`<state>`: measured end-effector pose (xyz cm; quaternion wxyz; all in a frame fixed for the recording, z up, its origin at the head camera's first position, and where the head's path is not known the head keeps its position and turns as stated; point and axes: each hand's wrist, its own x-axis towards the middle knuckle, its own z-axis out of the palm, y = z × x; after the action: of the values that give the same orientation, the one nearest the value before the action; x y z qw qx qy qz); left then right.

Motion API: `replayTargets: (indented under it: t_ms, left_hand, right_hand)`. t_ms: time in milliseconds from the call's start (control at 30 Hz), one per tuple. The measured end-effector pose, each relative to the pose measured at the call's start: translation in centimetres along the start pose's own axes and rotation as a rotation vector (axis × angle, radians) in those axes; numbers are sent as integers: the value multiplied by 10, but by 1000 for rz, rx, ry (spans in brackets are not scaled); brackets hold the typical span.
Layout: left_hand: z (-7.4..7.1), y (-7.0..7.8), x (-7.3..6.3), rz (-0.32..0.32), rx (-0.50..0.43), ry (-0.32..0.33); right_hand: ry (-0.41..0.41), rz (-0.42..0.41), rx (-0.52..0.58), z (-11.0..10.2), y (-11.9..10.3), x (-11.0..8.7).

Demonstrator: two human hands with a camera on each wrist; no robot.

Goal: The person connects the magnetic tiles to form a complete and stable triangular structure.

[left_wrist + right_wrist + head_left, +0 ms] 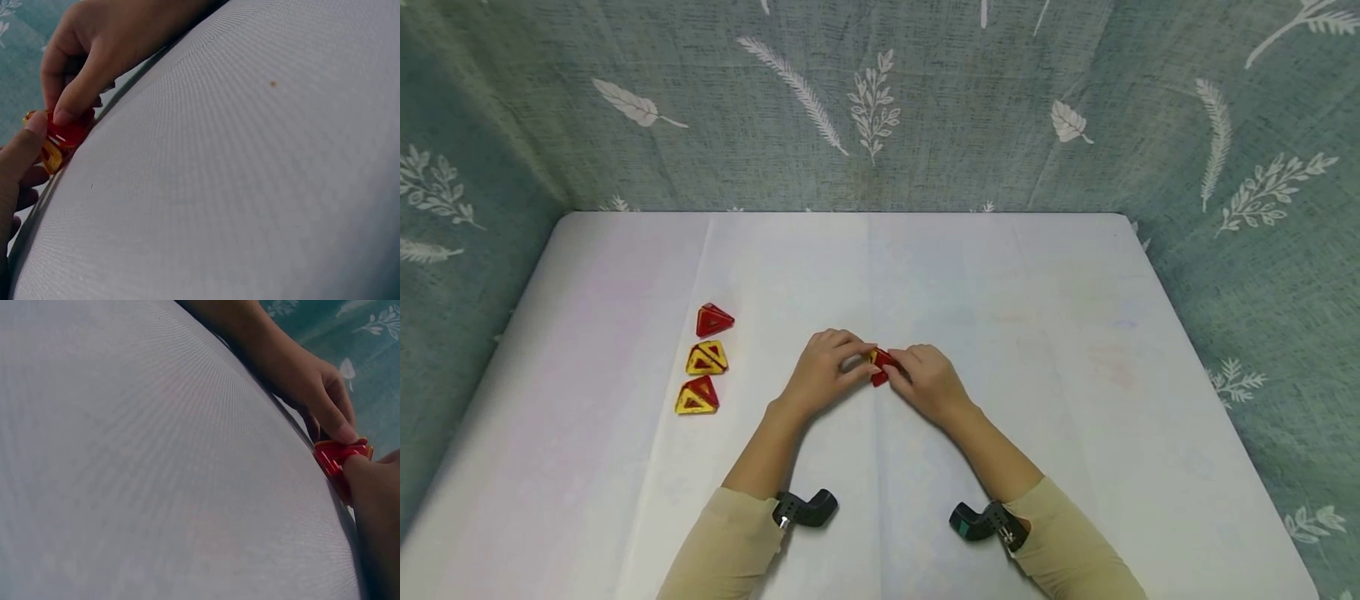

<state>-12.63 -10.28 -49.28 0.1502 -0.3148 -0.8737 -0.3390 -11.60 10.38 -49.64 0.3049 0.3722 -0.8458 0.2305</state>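
Near the middle of the table, both hands pinch a small red and yellow piece built of triangular tiles (884,359). My left hand (826,372) holds it from the left, thumb and fingertips at its yellow side. From the right, my right hand (931,385) grips the red side between thumb and fingers. In the left wrist view the red tile (70,132) shows under the right thumb, with a yellow edge beside it. The right wrist view shows the red faces (334,457) close over the tabletop; fingers hide part of the piece.
Left of the hands, three small pyramid-like tile pieces stand in a column: a red one (713,320), a yellow one with red (707,357), and a yellow and red one (697,396). A white cloth (1000,292) covers the table; patterned green curtains (955,108) surround its back and sides.
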Motion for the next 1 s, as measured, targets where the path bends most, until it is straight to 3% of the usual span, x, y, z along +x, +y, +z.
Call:
replayTargets:
  t_ms: [167,433,533,733,1000]
  left_hand:
    - [-1,0,0,-14,-5,-9]
    - [0,1,0,0,5,-6]
    - [0,1,0,-3,17,-24]
    - [-1,3,-1,-63,3,-102]
    - [-2,3,0,-61,32,-121]
  right_hand:
    - [18,-59,-27,1,0,2]
    - [32,-72,-40,2,0,1]
    - [-6,-8,29,1,1,-1]
    - [-45,218,291,-6,5,-6]
    - [-76,253,191,-11,13,-8]
